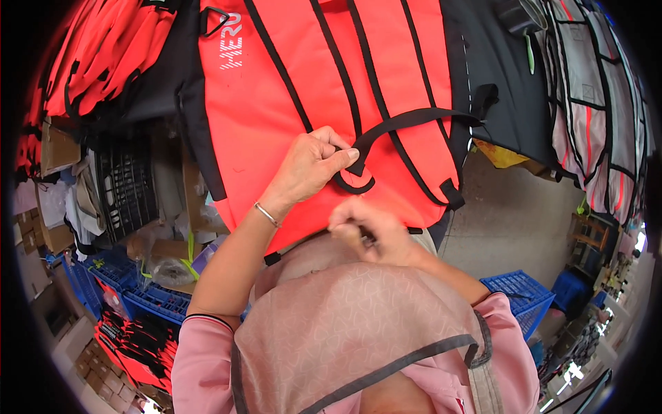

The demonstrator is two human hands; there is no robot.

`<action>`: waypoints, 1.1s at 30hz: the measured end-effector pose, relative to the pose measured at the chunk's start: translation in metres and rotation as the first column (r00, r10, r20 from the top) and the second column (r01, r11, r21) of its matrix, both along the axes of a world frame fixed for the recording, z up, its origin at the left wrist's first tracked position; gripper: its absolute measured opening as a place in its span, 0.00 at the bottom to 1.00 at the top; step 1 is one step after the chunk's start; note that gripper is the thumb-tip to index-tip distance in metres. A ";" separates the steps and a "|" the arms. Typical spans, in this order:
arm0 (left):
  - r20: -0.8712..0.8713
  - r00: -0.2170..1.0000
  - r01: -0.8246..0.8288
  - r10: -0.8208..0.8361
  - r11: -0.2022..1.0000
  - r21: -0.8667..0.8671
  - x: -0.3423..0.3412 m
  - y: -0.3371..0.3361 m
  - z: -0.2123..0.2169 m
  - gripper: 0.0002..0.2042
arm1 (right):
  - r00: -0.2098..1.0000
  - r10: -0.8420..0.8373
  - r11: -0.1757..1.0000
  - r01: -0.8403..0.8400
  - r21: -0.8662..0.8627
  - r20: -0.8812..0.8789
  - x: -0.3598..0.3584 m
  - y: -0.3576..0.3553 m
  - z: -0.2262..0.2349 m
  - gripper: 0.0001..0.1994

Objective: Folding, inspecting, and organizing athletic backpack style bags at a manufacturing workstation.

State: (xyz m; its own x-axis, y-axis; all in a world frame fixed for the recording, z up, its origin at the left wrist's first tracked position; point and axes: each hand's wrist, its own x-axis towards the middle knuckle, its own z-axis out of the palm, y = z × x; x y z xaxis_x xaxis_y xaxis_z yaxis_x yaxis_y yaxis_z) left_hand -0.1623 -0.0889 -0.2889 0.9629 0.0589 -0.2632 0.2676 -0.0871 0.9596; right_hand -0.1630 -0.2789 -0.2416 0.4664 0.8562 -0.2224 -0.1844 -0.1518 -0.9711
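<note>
A large bright red-orange bag [255, 152] with black-edged shoulder straps and black sides lies in front of me. My left hand [310, 164], with a bracelet at the wrist, pinches a black webbing strap [407, 119] between thumb and fingertips near the bag's lower middle. From that pinch the strap curves away to the right, its far part lying past the bag's edge. My right hand [376, 233] is curled just above the bag's lower edge, nearer to me and apart from the strap. Motion blurs its fingers; something small and dark shows among them, too unclear to name.
Red-orange bag pieces [110, 55] are heaped at the far left; grey panels with black edging [586, 90] hang at the far right. Blue plastic crates [158, 301] stand lower left, and another blue crate [520, 297] sits on the floor at right. A black crate [124, 181] is left of the bag.
</note>
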 end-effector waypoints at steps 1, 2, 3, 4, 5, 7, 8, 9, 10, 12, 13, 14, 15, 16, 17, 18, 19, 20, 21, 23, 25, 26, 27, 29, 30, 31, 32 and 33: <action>-0.004 1.000 -0.031 0.031 0.999 -0.040 0.000 -0.001 0.000 0.14 | 0.969 -0.130 0.985 0.151 0.087 -0.209 0.000 -0.007 -0.009 0.03; -0.006 1.000 -0.029 0.029 0.999 -0.041 -0.001 -0.001 0.001 0.14 | 0.969 -0.133 0.984 0.154 0.085 -0.210 0.004 -0.013 -0.005 0.03; -0.011 1.000 -0.011 0.010 0.999 -0.045 -0.001 0.001 0.003 0.13 | 0.982 -0.176 0.984 0.175 0.027 0.074 0.015 -0.016 0.002 0.05; -0.016 1.000 0.007 -0.007 0.999 -0.050 -0.001 0.003 0.003 0.13 | 0.916 -0.188 0.978 0.209 -0.022 0.354 0.024 -0.017 0.004 0.07; -0.012 1.000 0.008 -0.009 0.999 -0.051 -0.001 0.003 0.002 0.13 | 0.844 -0.214 0.963 0.268 -0.040 0.492 0.030 -0.018 0.001 0.06; -0.012 0.999 0.035 -0.036 0.999 -0.022 -0.001 0.003 0.000 0.12 | 0.724 -0.237 0.956 0.291 0.024 0.647 0.039 -0.009 -0.009 0.08; -0.013 0.999 0.036 -0.036 0.999 -0.023 -0.001 0.003 0.000 0.12 | 0.581 -0.259 0.949 0.303 0.090 0.772 0.040 -0.005 -0.013 0.10; 0.000 1.000 0.028 -0.028 0.999 -0.016 0.000 0.002 0.002 0.13 | 0.566 -0.211 0.959 0.276 0.058 0.797 0.041 -0.004 -0.015 0.14; 0.013 1.000 0.019 -0.018 1.000 -0.009 0.000 0.001 0.003 0.13 | 0.567 -0.211 0.959 0.276 0.057 0.796 0.040 -0.002 -0.015 0.14; 0.007 1.000 0.018 -0.018 1.000 -0.004 0.000 0.002 0.001 0.13 | 0.571 -0.161 0.968 0.251 0.015 0.805 0.040 0.003 -0.014 0.11; 0.003 1.000 0.020 -0.020 1.000 0.000 0.000 0.003 0.001 0.14 | 0.574 -0.159 0.969 0.248 0.015 0.803 0.041 0.004 -0.015 0.11; 0.003 1.000 0.016 -0.016 1.000 -0.001 0.000 0.002 0.001 0.14 | 0.555 -0.122 0.974 0.228 -0.009 0.823 0.042 0.004 -0.016 0.12; 0.014 1.000 0.011 -0.011 1.000 -0.005 0.000 0.002 0.001 0.14 | 0.535 -0.084 0.978 0.208 -0.035 0.841 0.043 0.005 -0.017 0.12; 0.024 1.000 0.005 -0.005 1.000 -0.008 0.000 0.001 0.002 0.14 | 0.536 -0.080 0.978 0.204 -0.037 0.840 0.043 0.007 -0.020 0.12; 0.023 1.000 0.003 -0.002 1.000 -0.010 0.000 0.001 0.002 0.14 | 0.485 -0.129 0.976 0.217 0.024 0.865 0.042 0.009 -0.025 0.10; 0.017 1.000 -0.006 0.006 1.000 -0.005 0.001 0.000 0.002 0.13 | 0.432 -0.178 0.970 0.226 0.085 0.884 0.042 0.011 -0.028 0.08; 0.011 1.000 -0.014 0.014 1.000 0.000 0.001 0.000 0.002 0.13 | 0.434 -0.175 0.971 0.223 0.083 0.884 0.041 0.012 -0.029 0.08; 0.010 1.000 -0.018 0.018 1.000 -0.001 0.001 0.001 0.001 0.13 | 0.409 -0.164 0.973 0.215 0.080 0.898 0.040 0.012 -0.029 0.10; 0.013 1.000 0.005 -0.006 0.999 0.034 0.002 0.003 0.000 0.14 | 0.384 -0.153 0.975 0.207 0.077 0.911 0.040 0.012 -0.029 0.13; 0.015 1.000 0.026 -0.027 0.997 0.069 0.003 0.004 -0.002 0.14 | 0.401 -0.157 0.977 0.196 0.083 0.903 0.040 0.014 -0.033 0.12; 0.032 0.999 0.004 -0.005 1.000 0.024 0.003 0.003 -0.004 0.15 | 0.418 -0.163 0.978 0.187 0.091 0.894 0.042 0.015 -0.035 0.12; 0.031 1.000 0.004 -0.005 1.000 0.024 0.003 0.002 -0.003 0.15 | 0.424 -0.199 0.974 0.188 0.129 0.884 0.043 0.016 -0.035 0.13; 0.025 1.000 -0.004 0.003 1.000 0.015 0.003 0.001 -0.001 0.15 | 0.430 -0.234 0.968 0.189 0.167 0.872 0.043 0.017 -0.036 0.13; 0.018 1.000 -0.011 0.010 1.000 0.005 0.004 0.001 0.003 0.15 | 0.413 -0.250 0.964 0.194 0.183 0.876 0.043 0.017 -0.037 0.14; -0.025 1.000 0.017 -0.017 1.000 -0.002 0.004 0.003 0.005 0.13 | 0.395 -0.265 0.959 0.199 0.199 0.879 0.043 0.017 -0.038 0.14; -0.068 0.997 0.044 -0.045 0.999 -0.010 0.004 0.003 0.006 0.12 | 0.396 -0.265 0.959 0.201 0.199 0.879 0.043 0.017 -0.036 0.14; -0.070 0.997 0.045 -0.045 0.999 -0.009 0.004 0.003 0.006 0.12 | 0.459 -0.234 0.965 0.218 0.146 0.857 0.043 0.017 -0.033 0.14; -0.059 0.998 0.010 -0.011 1.000 -0.026 0.004 0.002 0.006 0.12 | 0.521 -0.204 0.968 0.232 0.092 0.829 0.043 0.017 -0.030 0.14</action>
State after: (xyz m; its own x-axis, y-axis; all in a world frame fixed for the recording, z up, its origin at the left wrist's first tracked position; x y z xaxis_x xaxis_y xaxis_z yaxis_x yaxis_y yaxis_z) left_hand -0.1585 -0.0873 -0.2832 0.9461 0.0413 -0.3213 0.3234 -0.0656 0.9440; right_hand -0.1204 -0.2622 -0.2721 0.6241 0.7020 0.3430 0.6665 -0.2492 -0.7026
